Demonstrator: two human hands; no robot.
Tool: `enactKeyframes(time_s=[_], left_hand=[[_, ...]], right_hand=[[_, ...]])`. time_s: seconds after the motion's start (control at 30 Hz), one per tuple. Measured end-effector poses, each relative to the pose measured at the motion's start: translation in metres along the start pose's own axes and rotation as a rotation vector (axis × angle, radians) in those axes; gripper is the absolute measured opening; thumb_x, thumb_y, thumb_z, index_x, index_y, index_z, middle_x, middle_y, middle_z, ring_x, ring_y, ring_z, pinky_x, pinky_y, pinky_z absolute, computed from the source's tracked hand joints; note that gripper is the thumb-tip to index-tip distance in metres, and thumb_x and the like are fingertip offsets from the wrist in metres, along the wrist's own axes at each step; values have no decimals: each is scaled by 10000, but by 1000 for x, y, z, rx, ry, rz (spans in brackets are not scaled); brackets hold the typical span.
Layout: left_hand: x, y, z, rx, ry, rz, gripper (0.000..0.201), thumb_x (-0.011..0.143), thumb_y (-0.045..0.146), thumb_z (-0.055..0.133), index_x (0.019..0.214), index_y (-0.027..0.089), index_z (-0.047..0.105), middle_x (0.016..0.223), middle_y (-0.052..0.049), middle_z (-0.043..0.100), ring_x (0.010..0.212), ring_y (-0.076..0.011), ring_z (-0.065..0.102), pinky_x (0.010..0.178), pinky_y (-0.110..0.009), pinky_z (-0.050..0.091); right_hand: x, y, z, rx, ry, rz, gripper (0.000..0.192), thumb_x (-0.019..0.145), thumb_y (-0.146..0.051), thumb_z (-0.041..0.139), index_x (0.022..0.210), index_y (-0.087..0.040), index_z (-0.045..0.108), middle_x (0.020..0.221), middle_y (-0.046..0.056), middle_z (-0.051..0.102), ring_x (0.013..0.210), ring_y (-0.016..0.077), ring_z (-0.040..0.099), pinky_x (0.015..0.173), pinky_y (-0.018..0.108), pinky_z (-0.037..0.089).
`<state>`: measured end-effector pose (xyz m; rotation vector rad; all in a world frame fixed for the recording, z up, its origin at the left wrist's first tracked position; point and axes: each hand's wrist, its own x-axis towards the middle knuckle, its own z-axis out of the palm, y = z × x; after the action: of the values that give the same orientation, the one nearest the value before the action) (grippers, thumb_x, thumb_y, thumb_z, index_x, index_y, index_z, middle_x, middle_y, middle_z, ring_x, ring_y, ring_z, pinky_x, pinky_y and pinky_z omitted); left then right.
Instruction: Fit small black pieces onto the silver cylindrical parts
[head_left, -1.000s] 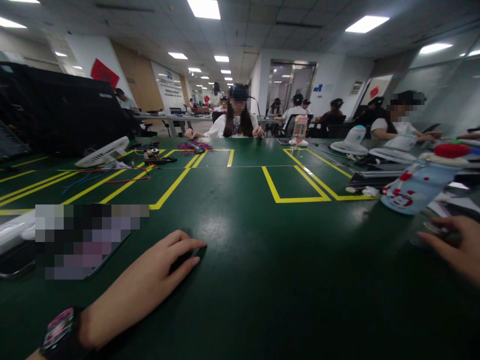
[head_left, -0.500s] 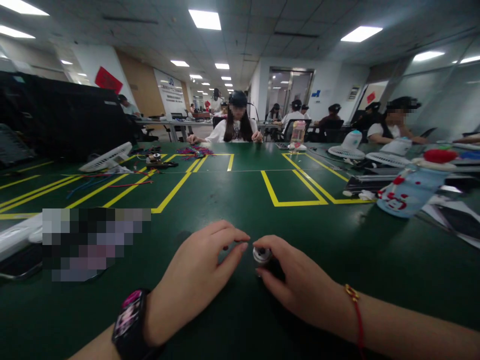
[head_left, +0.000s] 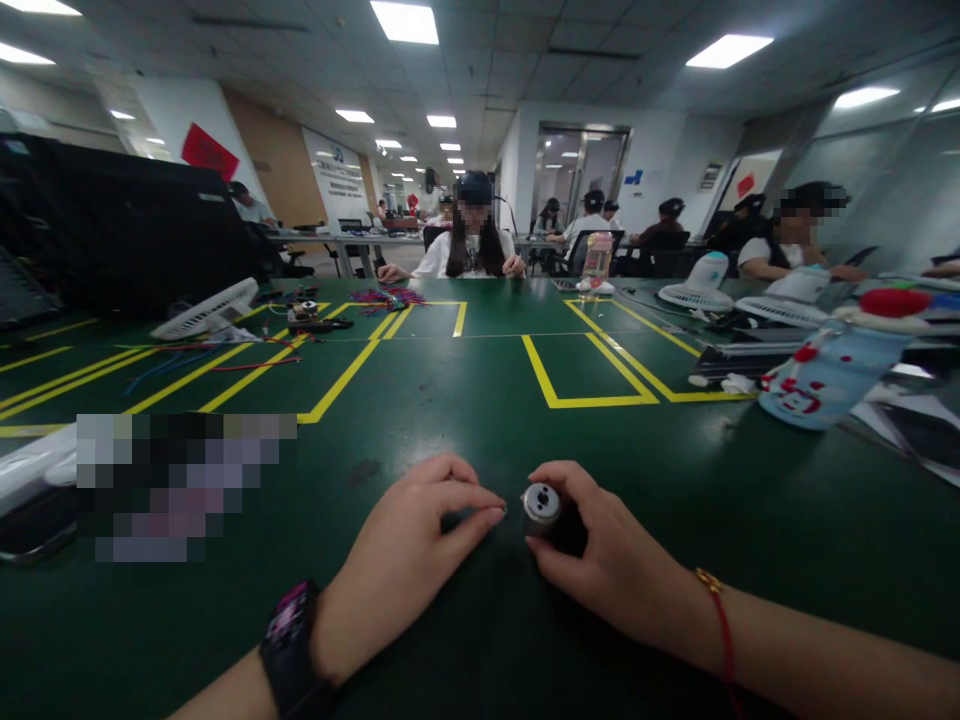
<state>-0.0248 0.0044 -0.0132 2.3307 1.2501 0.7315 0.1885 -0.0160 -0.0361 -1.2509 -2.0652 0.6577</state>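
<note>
My right hand [head_left: 600,540] curves its thumb and fingers around a small upright metal cylinder [head_left: 541,505]. Its silver end faces up, with a dark hole in the centre and smaller holes beside it; its side looks darker. To the left, my left hand [head_left: 420,530] is closed in a pinch of thumb and index finger. A tiny glint shows at those fingertips, too small to name. A short gap of green table [head_left: 450,640] separates the pinch from the cylinder.
A blue cup with a red top [head_left: 832,375] stands at right, near white fans [head_left: 697,285]. Wires [head_left: 390,298] and a white fan [head_left: 214,312] lie at far left. Opposite sits a person [head_left: 472,235] with hands at the table edge. Yellow tape [head_left: 600,403] marks the table.
My left thumb and index finger have closed into a pinch. My right hand and the cylinder sit slightly further right in view, and more of the cylinder's top shows.
</note>
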Motion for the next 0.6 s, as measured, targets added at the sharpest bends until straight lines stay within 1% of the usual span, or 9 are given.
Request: enactKeyframes(time_s=[0.07, 0.17, 0.23, 0.3, 0.37, 0.43, 0.5, 0.57, 0.6], left_hand=[[-2, -6, 8, 61, -57, 16, 164, 875, 301, 573, 918, 306, 731, 939, -9, 636, 871, -193, 583, 759, -344, 480], [-2, -7, 15, 114, -94, 26, 165, 877, 309, 575, 937, 315, 729, 969, -9, 636, 907, -204, 578, 784, -356, 471], [-2, -9, 12, 101, -106, 8, 192, 887, 323, 563, 1008, 320, 711, 1003, -8, 629, 927, -200, 580, 808, -351, 472], [-4, -14, 2, 65, -89, -31, 241, 895, 356, 546, 1094, 322, 677, 1041, -10, 621, 939, -194, 588, 828, -341, 477], [-11, -26, -14, 43, -35, -86, 286, 897, 406, 527, 1140, 321, 651, 1076, -14, 615, 951, -196, 599, 844, -339, 481], [-20, -44, -31, 53, 11, -149, 311, 893, 450, 513, 1139, 318, 650, 1090, -16, 622, 974, -209, 606, 859, -344, 481], [-30, -63, -45, 69, 35, -220, 319, 880, 483, 518, 1116, 321, 659, 1092, -14, 632, 968, -217, 618, 833, -338, 496], [-37, -77, -54, 75, 36, -269, 326, 862, 500, 538, 1112, 328, 657, 1108, -4, 640, 985, -222, 621, 836, -332, 500], [-39, -82, -56, 76, 32, -284, 329, 856, 503, 545, 1113, 330, 656, 1115, 0, 644, 992, -222, 622, 840, -328, 502]], right_hand=[[-1, 0, 1, -23, 3, 1, 430, 774, -227, 582, 1175, -235, 427, 1086, 14, 553, 939, 112, 549, 827, 260, 462], [-2, 1, 4, -38, -16, -11, 491, 769, -254, 608, 1225, -257, 426, 1167, 17, 534, 1034, 128, 535, 922, 291, 446], [-1, 4, -1, -24, -18, 1, 484, 785, -289, 609, 1236, -267, 433, 1177, 16, 541, 1050, 130, 539, 943, 299, 446], [-1, 11, -15, -32, 45, 43, 465, 807, -341, 593, 1237, -265, 431, 1151, 20, 562, 1023, 131, 558, 924, 304, 464], [-6, 27, -41, -98, 192, 111, 484, 808, -409, 589, 1238, -255, 428, 1125, 36, 581, 996, 152, 576, 896, 327, 480], [-21, 54, -80, -241, 375, 238, 535, 780, -488, 597, 1227, -236, 446, 1086, 73, 598, 916, 189, 601, 798, 352, 506], [-47, 93, -126, -454, 537, 418, 593, 744, -563, 599, 1204, -208, 477, 1027, 128, 606, 752, 210, 610, 619, 354, 492], [-80, 140, -172, -640, 578, 541, 565, 761, -587, 566, 1157, -188, 509, 1001, 178, 600, 692, 207, 606, 550, 337, 453], [-97, 163, -191, -718, 603, 568, 552, 749, -600, 568, 1113, -187, 532, 918, 183, 604, 616, 198, 588, 499, 335, 416]])
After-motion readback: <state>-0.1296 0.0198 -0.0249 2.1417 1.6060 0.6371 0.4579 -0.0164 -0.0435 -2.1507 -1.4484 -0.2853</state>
